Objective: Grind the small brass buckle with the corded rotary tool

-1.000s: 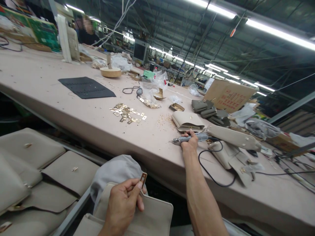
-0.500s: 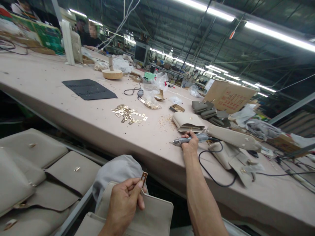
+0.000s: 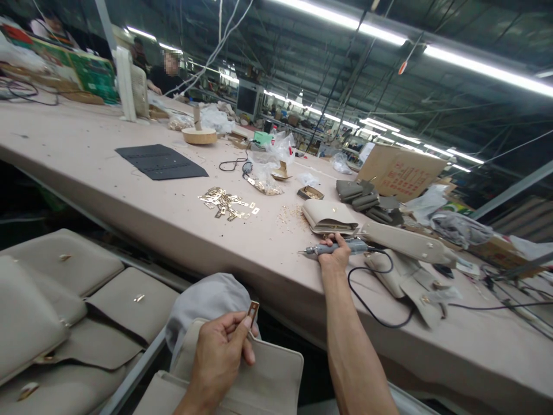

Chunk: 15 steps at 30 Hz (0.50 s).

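My left hand (image 3: 222,351) is closed in a pinch on a small gold metal plate (image 3: 253,311) with a slot in it. Under that hand, a beige leather bag (image 3: 274,374) lies open over my lap. My right hand (image 3: 334,252), at the table's near edge, has its fingers around a grey electric screwdriver (image 3: 355,246). The tool lies low over the tabletop, its thin bit pointing left and its black cord trailing to the right. A folded beige bag (image 3: 330,214) is just beyond it.
Loose gold plates (image 3: 224,202) are heaped on the table (image 3: 173,222), left of scattered small screws (image 3: 290,218). A black sheet (image 3: 162,162) lies farther left. Several beige bags (image 3: 47,311) fill the lower left. Dark folded pieces (image 3: 367,199) and a cardboard box (image 3: 401,170) stand at right.
The camera view has shifted slightly. Both hands stay almost where they were, the left with the gold plate and the right on the electric screwdriver.
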Available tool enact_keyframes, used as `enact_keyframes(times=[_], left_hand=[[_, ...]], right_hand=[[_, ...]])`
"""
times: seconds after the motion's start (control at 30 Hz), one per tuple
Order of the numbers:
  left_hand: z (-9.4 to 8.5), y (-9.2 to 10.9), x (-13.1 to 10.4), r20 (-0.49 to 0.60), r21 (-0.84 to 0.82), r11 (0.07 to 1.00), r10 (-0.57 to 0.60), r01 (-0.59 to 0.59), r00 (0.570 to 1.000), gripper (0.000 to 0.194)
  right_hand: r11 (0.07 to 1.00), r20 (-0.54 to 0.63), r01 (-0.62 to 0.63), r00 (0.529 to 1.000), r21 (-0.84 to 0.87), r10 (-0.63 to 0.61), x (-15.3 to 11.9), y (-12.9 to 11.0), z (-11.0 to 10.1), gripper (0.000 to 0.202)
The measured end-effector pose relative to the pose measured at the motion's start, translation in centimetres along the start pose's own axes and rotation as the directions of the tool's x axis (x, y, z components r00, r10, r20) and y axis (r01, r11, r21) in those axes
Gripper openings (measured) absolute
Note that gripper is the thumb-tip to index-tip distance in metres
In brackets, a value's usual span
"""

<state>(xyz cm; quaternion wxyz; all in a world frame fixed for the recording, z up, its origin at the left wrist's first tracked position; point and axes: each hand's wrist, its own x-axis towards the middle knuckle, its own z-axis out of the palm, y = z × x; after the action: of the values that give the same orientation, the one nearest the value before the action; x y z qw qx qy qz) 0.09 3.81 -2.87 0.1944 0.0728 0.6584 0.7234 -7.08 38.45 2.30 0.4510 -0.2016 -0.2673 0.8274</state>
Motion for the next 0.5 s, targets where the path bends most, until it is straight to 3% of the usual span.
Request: enact_keyframes(times=[0.5], left_hand=[[0.3, 0.47, -0.36, -0.041, -0.01, 1.0, 0.005, -0.006, 0.999, 0.038]], right_hand=[[0.999, 0.034, 0.029, 0.999, 0.019, -0.03, -0.4, -0.23, -0.49, 0.024]])
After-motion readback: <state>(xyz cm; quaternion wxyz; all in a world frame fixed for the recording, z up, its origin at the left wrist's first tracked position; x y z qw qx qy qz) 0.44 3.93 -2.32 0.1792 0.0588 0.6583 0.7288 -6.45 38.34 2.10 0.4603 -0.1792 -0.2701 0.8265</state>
